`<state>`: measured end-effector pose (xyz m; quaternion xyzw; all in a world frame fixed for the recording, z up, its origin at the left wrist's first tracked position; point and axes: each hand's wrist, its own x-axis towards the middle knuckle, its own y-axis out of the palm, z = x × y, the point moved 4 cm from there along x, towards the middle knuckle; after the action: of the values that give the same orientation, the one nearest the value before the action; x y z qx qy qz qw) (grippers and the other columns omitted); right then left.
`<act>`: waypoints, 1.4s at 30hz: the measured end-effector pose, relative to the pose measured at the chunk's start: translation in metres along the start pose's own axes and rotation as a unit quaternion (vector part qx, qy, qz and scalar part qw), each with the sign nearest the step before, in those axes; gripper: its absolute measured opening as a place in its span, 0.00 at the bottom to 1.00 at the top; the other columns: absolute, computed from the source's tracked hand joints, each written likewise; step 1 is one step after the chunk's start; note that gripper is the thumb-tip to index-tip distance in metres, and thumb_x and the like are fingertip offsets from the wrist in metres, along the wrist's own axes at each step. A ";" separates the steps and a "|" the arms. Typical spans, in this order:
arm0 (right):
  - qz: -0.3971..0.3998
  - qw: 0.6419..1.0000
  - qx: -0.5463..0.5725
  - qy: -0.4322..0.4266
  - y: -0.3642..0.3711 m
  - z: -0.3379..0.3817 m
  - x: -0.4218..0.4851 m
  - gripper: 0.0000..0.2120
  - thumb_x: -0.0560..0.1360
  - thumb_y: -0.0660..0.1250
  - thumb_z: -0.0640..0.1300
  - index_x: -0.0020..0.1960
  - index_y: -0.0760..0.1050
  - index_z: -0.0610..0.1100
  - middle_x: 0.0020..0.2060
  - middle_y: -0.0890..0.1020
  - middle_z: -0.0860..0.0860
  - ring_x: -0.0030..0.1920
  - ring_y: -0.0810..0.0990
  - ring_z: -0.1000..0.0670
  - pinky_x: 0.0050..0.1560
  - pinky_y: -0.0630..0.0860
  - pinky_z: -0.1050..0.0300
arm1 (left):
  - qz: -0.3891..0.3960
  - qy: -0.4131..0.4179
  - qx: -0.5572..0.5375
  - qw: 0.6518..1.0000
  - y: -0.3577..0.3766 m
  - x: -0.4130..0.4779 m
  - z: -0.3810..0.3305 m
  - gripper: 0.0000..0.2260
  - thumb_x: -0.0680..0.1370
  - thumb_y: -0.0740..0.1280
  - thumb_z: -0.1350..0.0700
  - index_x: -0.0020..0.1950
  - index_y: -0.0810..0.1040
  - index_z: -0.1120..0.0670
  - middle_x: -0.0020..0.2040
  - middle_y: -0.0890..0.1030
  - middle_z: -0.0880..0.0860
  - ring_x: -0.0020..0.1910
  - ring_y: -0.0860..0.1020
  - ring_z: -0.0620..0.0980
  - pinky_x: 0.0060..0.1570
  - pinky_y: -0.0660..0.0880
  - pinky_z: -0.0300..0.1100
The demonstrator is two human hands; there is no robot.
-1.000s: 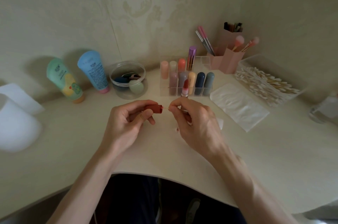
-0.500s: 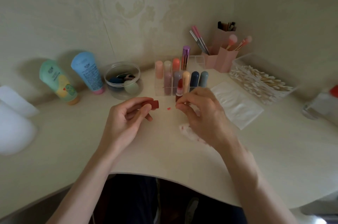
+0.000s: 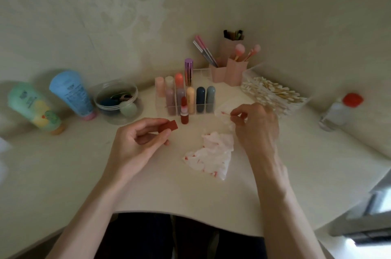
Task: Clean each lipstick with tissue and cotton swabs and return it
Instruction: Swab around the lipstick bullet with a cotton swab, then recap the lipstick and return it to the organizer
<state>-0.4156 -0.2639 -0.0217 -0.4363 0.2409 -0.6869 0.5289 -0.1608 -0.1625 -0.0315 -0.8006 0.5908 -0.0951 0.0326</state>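
Head view. Left hand (image 3: 135,142) in front of and to the left of the clear acrylic lipstick organizer (image 3: 161,106), forearm entering from the lower left, palm turned inward. Fingers curled, with thumb and forefinger gripping a dark red rectangular lipstick cap (image 3: 168,126) whose free end points toward the organizer.

Right hand (image 3: 256,125) just to the right of the organizer's front corner, back toward the camera, forearm rising from the lower right. Thumb and forefinger pinched on the stick of a thin cotton swab (image 3: 226,113); remaining fingers loosely curled. Red-stained swab tip aimed left, toward the organizer.

Uncapped red lipstick in a dark red base (image 3: 184,110) upright on the pale table (image 3: 63,163), just in front of the organizer, touched by neither hand. Crumpled white tissue with red smears (image 3: 211,153) on the table farther in front of the organizer, between the two wrists.

To the right of the organizer, a clear box of cotton swabs (image 3: 273,91); behind and to its right, pink brush holders (image 3: 232,72). To its left, a round clear tub of sponges (image 3: 117,102).
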 end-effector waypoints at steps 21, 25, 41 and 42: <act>0.120 0.983 0.104 -0.089 0.039 0.068 -0.030 0.17 0.74 0.75 0.63 0.54 0.82 0.53 0.48 0.81 0.56 0.51 0.78 0.51 0.52 0.76 0.51 | 0.031 -0.002 -0.116 0.993 -0.002 0.000 0.002 0.08 0.84 0.64 0.59 0.63 0.74 0.58 0.54 0.85 0.57 0.44 0.85 0.56 0.36 0.75 0.39; 0.092 0.988 0.084 -0.089 0.047 0.074 -0.031 0.15 0.75 0.74 0.60 0.55 0.82 0.51 0.48 0.82 0.53 0.50 0.78 0.48 0.48 0.75 0.52 | 0.044 0.002 -0.129 0.991 -0.002 -0.002 -0.001 0.08 0.84 0.64 0.61 0.63 0.72 0.60 0.53 0.85 0.57 0.43 0.84 0.56 0.36 0.72 0.41; 0.091 0.933 0.234 -0.258 0.036 0.090 -0.049 0.09 0.77 0.75 0.39 0.56 0.84 0.47 0.46 0.83 0.59 0.47 0.80 0.57 0.51 0.72 0.69 | 0.052 0.013 -0.085 0.995 -0.006 -0.005 -0.005 0.12 0.80 0.69 0.54 0.63 0.81 0.53 0.38 0.72 0.54 0.38 0.73 0.51 0.38 0.71 0.40; 0.097 0.929 0.237 -0.266 0.037 0.089 -0.050 0.08 0.78 0.75 0.38 0.56 0.84 0.47 0.46 0.84 0.57 0.47 0.80 0.55 0.52 0.72 0.67 | 0.050 0.020 -0.083 0.995 -0.006 -0.005 -0.007 0.13 0.80 0.70 0.52 0.63 0.82 0.50 0.37 0.71 0.55 0.37 0.71 0.51 0.37 0.69 0.42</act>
<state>-0.3173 -0.2176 -0.0229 -0.4394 -0.0375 -0.5283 0.7256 -0.1579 -0.1553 -0.0245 -0.7679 0.6365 -0.0597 -0.0414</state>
